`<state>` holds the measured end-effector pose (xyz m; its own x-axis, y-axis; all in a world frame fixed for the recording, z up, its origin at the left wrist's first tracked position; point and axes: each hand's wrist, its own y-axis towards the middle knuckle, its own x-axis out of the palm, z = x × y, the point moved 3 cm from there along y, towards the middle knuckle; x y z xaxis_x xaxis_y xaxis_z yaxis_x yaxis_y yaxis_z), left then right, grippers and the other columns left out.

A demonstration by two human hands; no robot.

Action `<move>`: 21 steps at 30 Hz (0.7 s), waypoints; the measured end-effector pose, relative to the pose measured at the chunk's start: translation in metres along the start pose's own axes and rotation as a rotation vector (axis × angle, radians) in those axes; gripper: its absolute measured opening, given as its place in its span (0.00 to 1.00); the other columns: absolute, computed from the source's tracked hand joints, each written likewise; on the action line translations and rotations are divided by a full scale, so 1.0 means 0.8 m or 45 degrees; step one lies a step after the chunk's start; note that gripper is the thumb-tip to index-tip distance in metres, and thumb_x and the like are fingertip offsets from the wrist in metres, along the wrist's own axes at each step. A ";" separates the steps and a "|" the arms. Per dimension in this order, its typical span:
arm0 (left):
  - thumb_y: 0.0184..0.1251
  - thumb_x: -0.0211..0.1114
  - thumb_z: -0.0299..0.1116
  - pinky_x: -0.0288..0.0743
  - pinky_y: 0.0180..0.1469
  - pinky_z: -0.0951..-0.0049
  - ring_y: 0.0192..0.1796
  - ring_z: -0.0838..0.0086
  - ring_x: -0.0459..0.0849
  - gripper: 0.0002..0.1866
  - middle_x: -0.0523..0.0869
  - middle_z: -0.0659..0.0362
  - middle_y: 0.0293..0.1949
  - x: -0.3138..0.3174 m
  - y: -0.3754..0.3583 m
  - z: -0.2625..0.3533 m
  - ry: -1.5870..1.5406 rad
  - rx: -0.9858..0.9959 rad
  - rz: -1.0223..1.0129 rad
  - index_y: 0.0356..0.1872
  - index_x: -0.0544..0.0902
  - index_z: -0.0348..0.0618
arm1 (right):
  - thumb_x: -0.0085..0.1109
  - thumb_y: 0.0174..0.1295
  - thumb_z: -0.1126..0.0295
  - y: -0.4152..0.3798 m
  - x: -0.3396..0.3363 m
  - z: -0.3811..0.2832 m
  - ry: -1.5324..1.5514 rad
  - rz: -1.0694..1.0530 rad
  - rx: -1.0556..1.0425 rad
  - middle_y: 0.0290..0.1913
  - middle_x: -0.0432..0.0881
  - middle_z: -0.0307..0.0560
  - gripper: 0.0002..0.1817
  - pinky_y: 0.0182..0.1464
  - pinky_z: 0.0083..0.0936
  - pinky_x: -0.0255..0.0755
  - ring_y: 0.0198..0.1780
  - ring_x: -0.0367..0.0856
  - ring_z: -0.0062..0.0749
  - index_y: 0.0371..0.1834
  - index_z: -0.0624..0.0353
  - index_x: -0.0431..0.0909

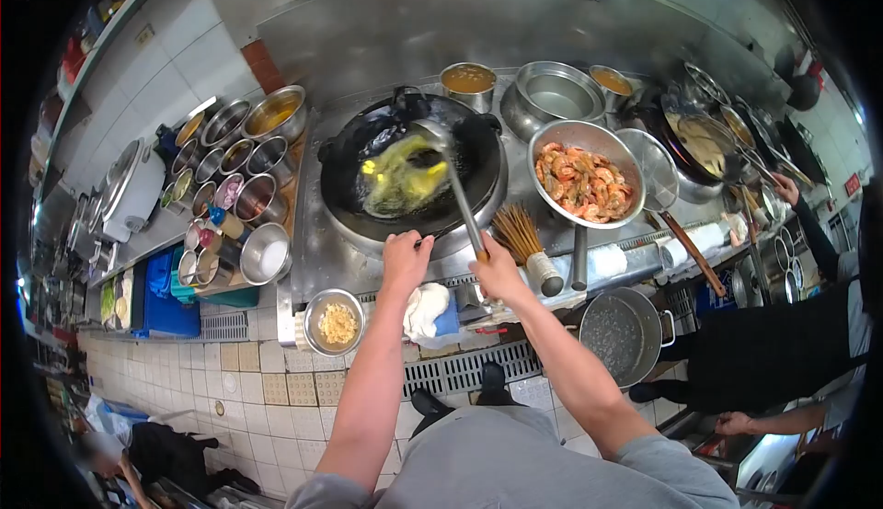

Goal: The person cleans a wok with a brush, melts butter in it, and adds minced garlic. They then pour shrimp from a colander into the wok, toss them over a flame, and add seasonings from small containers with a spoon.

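In front of me a large black wok point(342, 164) sits on the stove, with yellow liquid point(395, 178) and brighter yellow bits in it. My left hand point(405, 263) is closed at the wok's near rim. My right hand point(501, 272) grips the handle of a long metal ladle point(463, 204); its bowl is in the wok, blurred among the yellow food. Right of the wok, a metal bowl of cooked shrimp point(586, 183) rests above a bamboo wok brush point(521, 233). A white cloth point(426, 310) lies just below my left hand, and a bowl of chopped garlic-like bits point(338, 323) stands to its left.
Several metal seasoning pots point(267, 155) crowd the left counter. Behind the shrimp are a pot of brown liquid point(469, 81) and a wide steel pot point(552, 95). A pot of clear liquid point(621, 330) stands low on the right. Another person's hand point(785, 189) is at a second wok point(696, 141).
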<state>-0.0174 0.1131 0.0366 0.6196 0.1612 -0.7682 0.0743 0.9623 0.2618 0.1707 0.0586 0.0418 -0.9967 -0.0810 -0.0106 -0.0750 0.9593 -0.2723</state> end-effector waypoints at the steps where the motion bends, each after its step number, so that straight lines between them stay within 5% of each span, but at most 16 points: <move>1: 0.65 0.64 0.41 0.71 0.49 0.51 0.39 0.46 0.79 0.18 0.84 0.45 0.29 0.001 0.001 -0.005 0.001 -0.016 0.020 0.25 0.80 0.35 | 0.55 0.63 0.76 -0.018 0.005 -0.003 -0.280 0.083 -0.190 0.24 0.74 0.39 0.29 0.14 0.21 0.62 0.14 0.68 0.20 0.69 0.62 0.62; 3: 0.65 0.64 0.41 0.70 0.49 0.51 0.38 0.47 0.79 0.17 0.84 0.45 0.29 0.006 0.000 -0.012 0.023 0.019 0.048 0.25 0.81 0.35 | 0.54 0.63 0.77 -0.057 0.020 -0.008 -0.205 0.086 -0.153 0.23 0.73 0.39 0.31 0.13 0.21 0.62 0.14 0.68 0.21 0.71 0.59 0.61; 5: 0.65 0.64 0.41 0.70 0.48 0.51 0.40 0.47 0.78 0.17 0.84 0.45 0.31 -0.007 0.001 -0.002 -0.022 -0.003 -0.012 0.25 0.80 0.35 | 0.53 0.63 0.78 -0.096 0.027 -0.037 0.223 -0.082 0.247 0.22 0.72 0.39 0.31 0.12 0.22 0.61 0.13 0.68 0.21 0.71 0.59 0.61; 7: 0.65 0.63 0.42 0.70 0.49 0.51 0.41 0.47 0.78 0.18 0.85 0.44 0.33 -0.005 -0.005 0.002 -0.020 -0.005 -0.004 0.26 0.80 0.35 | 0.56 0.64 0.75 -0.073 0.021 -0.040 0.433 -0.137 0.357 0.21 0.72 0.38 0.26 0.11 0.21 0.61 0.12 0.67 0.21 0.66 0.60 0.65; 11: 0.65 0.64 0.42 0.70 0.47 0.51 0.39 0.48 0.77 0.18 0.84 0.45 0.31 0.010 0.001 -0.011 -0.004 -0.033 -0.007 0.25 0.79 0.35 | 0.58 0.63 0.73 0.020 0.006 -0.023 0.483 -0.173 0.367 0.22 0.73 0.38 0.17 0.12 0.21 0.62 0.13 0.67 0.20 0.54 0.61 0.71; 17: 0.64 0.64 0.42 0.71 0.48 0.51 0.41 0.47 0.78 0.17 0.85 0.44 0.33 0.005 0.003 -0.015 -0.043 -0.003 -0.001 0.27 0.81 0.35 | 0.52 0.59 0.77 -0.029 0.026 0.004 -0.093 0.093 -0.110 0.21 0.74 0.42 0.22 0.12 0.27 0.64 0.12 0.72 0.27 0.60 0.61 0.69; 21: 0.65 0.64 0.41 0.70 0.48 0.52 0.39 0.48 0.78 0.17 0.85 0.45 0.33 0.003 0.002 -0.005 -0.042 0.011 -0.008 0.27 0.81 0.35 | 0.54 0.62 0.77 -0.066 0.030 -0.041 0.305 -0.086 0.233 0.20 0.72 0.39 0.24 0.12 0.22 0.62 0.12 0.68 0.21 0.63 0.64 0.65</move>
<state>-0.0191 0.1158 0.0324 0.6443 0.1478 -0.7503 0.0846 0.9614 0.2620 0.1498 0.0151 0.0874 -0.9705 -0.0557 0.2344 -0.1557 0.8874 -0.4339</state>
